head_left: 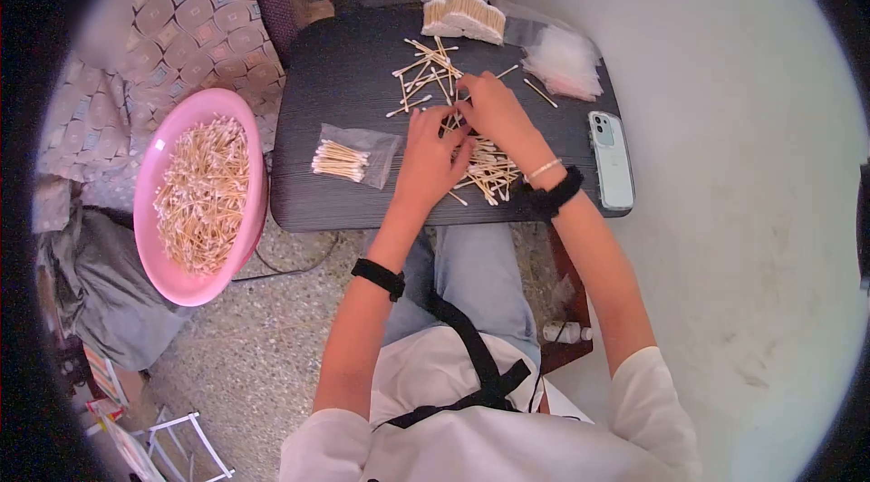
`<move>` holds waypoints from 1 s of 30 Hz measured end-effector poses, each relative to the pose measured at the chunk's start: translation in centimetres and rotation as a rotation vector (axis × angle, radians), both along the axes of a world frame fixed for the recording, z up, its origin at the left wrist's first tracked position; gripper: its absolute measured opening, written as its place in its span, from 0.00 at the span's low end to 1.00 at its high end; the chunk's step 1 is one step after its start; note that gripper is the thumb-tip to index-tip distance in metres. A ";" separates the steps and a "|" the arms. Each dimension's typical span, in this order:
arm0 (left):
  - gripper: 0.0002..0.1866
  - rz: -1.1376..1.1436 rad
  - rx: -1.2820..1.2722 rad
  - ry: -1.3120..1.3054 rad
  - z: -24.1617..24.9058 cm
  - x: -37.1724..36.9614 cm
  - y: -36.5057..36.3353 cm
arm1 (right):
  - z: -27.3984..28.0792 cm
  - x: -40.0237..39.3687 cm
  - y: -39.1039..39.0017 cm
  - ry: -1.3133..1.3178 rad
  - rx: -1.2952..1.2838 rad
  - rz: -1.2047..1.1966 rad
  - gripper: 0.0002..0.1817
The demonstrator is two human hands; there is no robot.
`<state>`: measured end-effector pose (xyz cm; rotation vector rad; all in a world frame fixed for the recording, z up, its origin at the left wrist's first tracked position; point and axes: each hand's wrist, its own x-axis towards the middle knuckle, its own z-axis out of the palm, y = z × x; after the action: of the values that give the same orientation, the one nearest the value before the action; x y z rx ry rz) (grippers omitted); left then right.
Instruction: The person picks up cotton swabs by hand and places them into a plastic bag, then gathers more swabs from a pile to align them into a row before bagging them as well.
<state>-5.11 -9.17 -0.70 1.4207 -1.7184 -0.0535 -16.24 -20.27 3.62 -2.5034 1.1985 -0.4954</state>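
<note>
Here's your table [340,56], middle of the dial, with the tub [188,291] off past eight. Your left hand [430,156] and right hand [498,112] sit close at centre, fingers curled down; whether they're pinching, you can't tell. Bags [562,62] lie at two, phone [612,165] past three, bundles [465,16] at twelve. And the swabs [494,172]: loose under both hands, strewn toward twelve, heaped in the tub.

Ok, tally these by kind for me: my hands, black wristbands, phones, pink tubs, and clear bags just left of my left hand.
Left hand and right hand: 2
Black wristbands: 2
Phone: 1
Pink tub: 1
Clear bag: 1
Total: 7
</note>
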 end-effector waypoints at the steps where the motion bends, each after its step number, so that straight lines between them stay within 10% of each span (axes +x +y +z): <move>1: 0.12 0.000 0.008 0.010 0.2 0.0 0.1 | -0.4 0.6 -0.7 0.018 -0.004 -0.013 0.16; 10: 0.11 0.014 -0.021 -0.008 0.6 -0.2 -0.1 | -2.0 3.8 -4.9 -0.099 0.194 -0.154 0.11; 16: 0.10 0.016 -0.035 0.003 0.5 -0.3 -0.2 | -3.5 5.1 -6.0 -0.676 0.378 -0.207 0.08; 23: 0.14 0.075 0.016 -0.022 0.2 -0.4 -0.1 | 1.1 6.0 -0.8 -0.165 0.473 0.330 0.15; 30: 0.14 0.047 -0.012 0.003 -0.1 -0.3 -0.2 | -2.3 6.1 -1.9 -0.133 -0.053 0.371 0.17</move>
<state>-5.39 -9.42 -0.81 1.4506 -1.6799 -0.0194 -10.10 -22.18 1.31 -2.6066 0.6588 -0.5871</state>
